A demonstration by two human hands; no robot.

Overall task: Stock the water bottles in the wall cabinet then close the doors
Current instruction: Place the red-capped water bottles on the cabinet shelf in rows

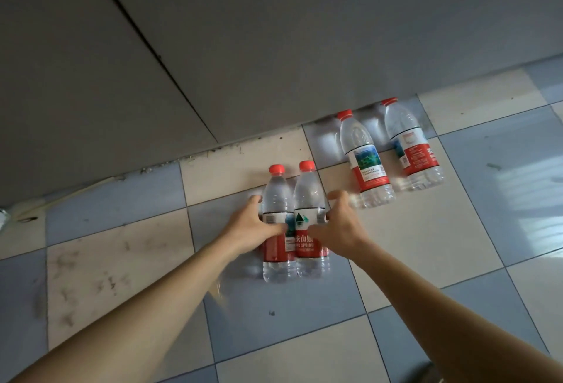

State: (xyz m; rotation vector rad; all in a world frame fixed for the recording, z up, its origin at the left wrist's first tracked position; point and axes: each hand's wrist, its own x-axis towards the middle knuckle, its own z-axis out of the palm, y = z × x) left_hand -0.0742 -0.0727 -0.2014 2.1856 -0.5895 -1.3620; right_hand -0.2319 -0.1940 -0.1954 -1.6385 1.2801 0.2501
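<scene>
Our left hand (pixel 254 224) grips one bottle (pixel 277 221), our right hand (pixel 338 224) its touching neighbour (pixel 309 218), both upright on the tiled floor (pixel 122 260); two more bottles (pixel 365 157) stand by the floor's far edge.

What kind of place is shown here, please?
Probably an indoor utility or storage spot, seen at floor level. The floor has scuffed blue and cream tiles, plain grey cabinet doors meet it, and four water bottles stand on the tiles, two between the hands.
</scene>
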